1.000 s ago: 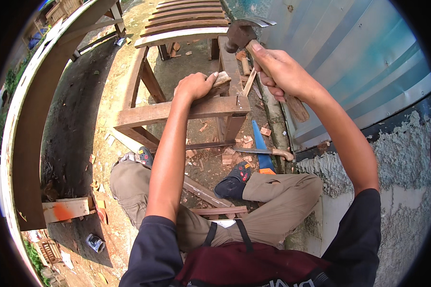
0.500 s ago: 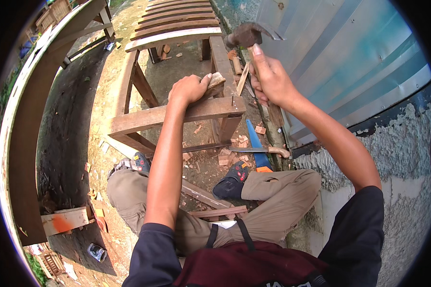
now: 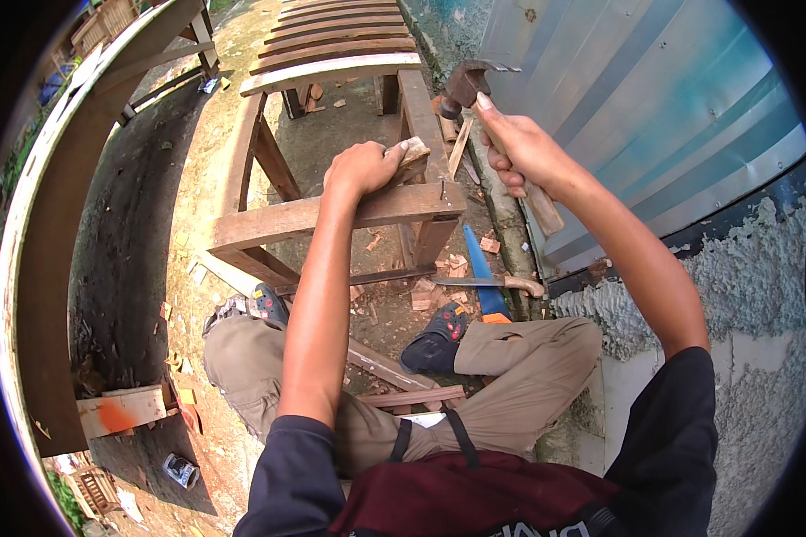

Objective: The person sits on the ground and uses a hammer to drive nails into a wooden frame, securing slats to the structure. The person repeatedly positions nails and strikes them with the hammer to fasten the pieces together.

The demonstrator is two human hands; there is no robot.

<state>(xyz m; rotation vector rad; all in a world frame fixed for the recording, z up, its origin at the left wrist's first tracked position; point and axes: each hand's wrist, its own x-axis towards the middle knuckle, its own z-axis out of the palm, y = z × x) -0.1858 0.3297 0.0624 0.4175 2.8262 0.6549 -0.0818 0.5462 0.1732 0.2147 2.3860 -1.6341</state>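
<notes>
My right hand point(image 3: 527, 152) grips the wooden handle of a claw hammer point(image 3: 466, 87), its dark head raised above the right side of a wooden slatted frame point(image 3: 273, 219). A nail point(image 3: 444, 190) stands up from the right end of the frame's near rail. My left hand point(image 3: 356, 168) is closed round a short wood block point(image 3: 414, 157), just beyond that rail. The fingers are partly hidden behind the hand. Several parallel slats point(image 3: 336, 45) cross the far part of the frame.
A blue saw point(image 3: 477, 255) and a wooden-handled knife point(image 3: 515, 285) lie on the ground, among wood chips point(image 3: 424, 295). Corrugated metal sheeting point(image 3: 600, 116) and a rough wall stand at right. A long wooden piece point(image 3: 40, 268) runs along the left; a can point(image 3: 181, 470) lies nearby.
The hammer has come down slightly and tilted, its head now nearer the nail and more of its handle showing below my right hand. My left hand stays on the block.
</notes>
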